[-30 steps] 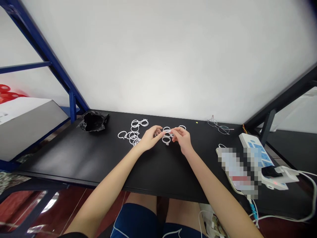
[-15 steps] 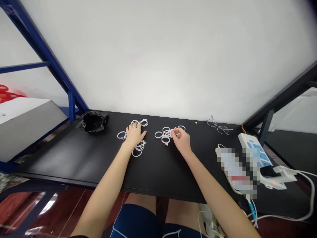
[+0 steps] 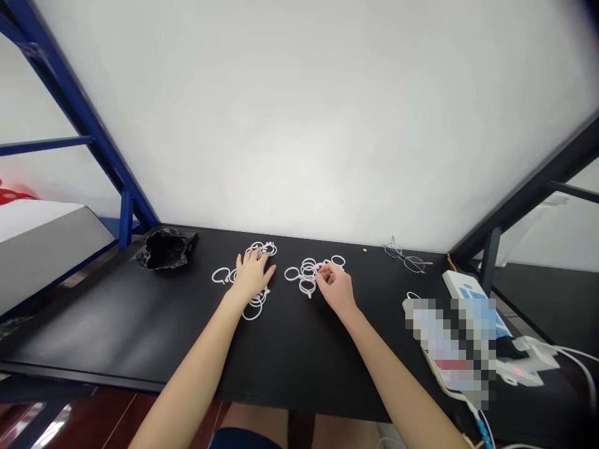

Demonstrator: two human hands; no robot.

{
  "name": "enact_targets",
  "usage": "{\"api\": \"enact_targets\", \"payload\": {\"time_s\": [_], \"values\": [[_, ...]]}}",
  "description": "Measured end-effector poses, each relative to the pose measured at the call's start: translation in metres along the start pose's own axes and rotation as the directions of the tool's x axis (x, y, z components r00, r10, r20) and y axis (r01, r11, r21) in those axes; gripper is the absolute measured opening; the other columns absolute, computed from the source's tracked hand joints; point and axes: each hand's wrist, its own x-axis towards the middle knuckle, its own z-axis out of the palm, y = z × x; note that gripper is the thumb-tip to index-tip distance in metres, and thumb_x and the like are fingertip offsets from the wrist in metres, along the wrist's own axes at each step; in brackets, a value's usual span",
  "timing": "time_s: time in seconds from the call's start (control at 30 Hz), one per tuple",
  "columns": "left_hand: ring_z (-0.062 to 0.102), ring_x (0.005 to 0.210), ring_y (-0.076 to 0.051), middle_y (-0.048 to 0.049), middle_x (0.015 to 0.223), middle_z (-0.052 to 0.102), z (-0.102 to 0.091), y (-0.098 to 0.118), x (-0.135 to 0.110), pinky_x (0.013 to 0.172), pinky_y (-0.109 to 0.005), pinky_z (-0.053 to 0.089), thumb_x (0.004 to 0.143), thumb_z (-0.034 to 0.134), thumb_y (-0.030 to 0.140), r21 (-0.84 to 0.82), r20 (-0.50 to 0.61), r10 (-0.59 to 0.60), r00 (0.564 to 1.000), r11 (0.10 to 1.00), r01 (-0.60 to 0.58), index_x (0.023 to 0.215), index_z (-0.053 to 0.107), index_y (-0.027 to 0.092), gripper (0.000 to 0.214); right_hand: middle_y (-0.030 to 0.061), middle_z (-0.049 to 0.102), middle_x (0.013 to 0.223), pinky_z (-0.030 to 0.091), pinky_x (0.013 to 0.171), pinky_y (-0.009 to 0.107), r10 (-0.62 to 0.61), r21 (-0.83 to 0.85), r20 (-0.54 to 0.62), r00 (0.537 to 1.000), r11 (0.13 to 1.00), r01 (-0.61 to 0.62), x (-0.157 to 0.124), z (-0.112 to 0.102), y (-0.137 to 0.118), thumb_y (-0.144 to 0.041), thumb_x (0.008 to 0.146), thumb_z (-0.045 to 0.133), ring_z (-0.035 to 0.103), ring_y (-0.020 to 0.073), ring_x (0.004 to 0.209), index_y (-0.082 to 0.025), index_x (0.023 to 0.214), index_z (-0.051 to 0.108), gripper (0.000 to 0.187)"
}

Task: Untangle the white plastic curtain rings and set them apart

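My left hand [image 3: 250,274] lies spread, palm down, over a loose group of white rings [image 3: 252,310] with small tabs, which look like curtain rings. Some of them stick out around the fingers and below the palm; others are hidden under it. To the right is a second pile of similar white rings [image 3: 307,285], overlapping one another on the black table. At that pile's right side my right hand [image 3: 337,288] has its thumb and fingers pinched together on a white ring, mostly covered by the fingertips.
A crumpled black plastic bag [image 3: 166,249], mouth open, sits at the back left of the black table [image 3: 116,318]. Wire-framed glasses [image 3: 405,257] lie near the wall. On the right are a blurred-out phone [image 3: 428,349], a white power strip [image 3: 461,284] and cables.
The view has tilted up a little, so the table sits lower in the picture. Both hands stay at their ring piles, the right one's fingers slightly more curled.
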Motion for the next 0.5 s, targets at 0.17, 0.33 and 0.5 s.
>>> {"api": "enact_targets", "payload": {"time_s": [0.17,0.33,0.5], "values": [[0.042,0.128,-0.031,-0.0142,0.137,0.05,-0.0028,0.003,-0.0011,0.11,-0.056,0.025,0.093,0.044,0.041,-0.014,0.041,-0.003,0.999,1.0,0.004,0.129,0.053,0.02,0.043,-0.002,0.06,0.065,0.039,0.052,0.024,-0.009,0.005,0.0,1.0,1.0,0.009,-0.0003,0.0037,0.0018,-0.03,0.074,0.056,0.045,0.0104,0.046,-0.021,0.073,0.059,0.009],[0.047,0.121,-0.03,-0.0129,0.129,0.055,-0.0054,0.005,-0.0019,0.109,-0.055,0.026,0.092,0.045,0.041,-0.026,0.033,-0.003,0.999,1.0,0.004,0.116,0.06,0.02,0.035,-0.0017,0.061,0.065,0.039,0.051,0.025,-0.017,0.04,-0.046,0.999,0.999,0.019,0.0007,0.0035,0.0014,-0.031,0.075,0.056,0.046,0.0101,0.045,-0.02,0.071,0.057,0.011],[0.048,0.121,-0.032,-0.0147,0.129,0.054,-0.0061,0.0062,-0.0025,0.109,-0.057,0.026,0.092,0.044,0.041,-0.036,-0.037,-0.008,0.999,0.999,0.007,0.113,0.061,0.019,0.034,-0.0011,0.061,0.064,0.039,0.051,0.025,-0.017,0.051,-0.064,0.998,0.999,0.02,0.0003,0.0018,-0.001,-0.032,0.076,0.056,0.047,0.0104,0.044,-0.021,0.069,0.056,0.013]]}}
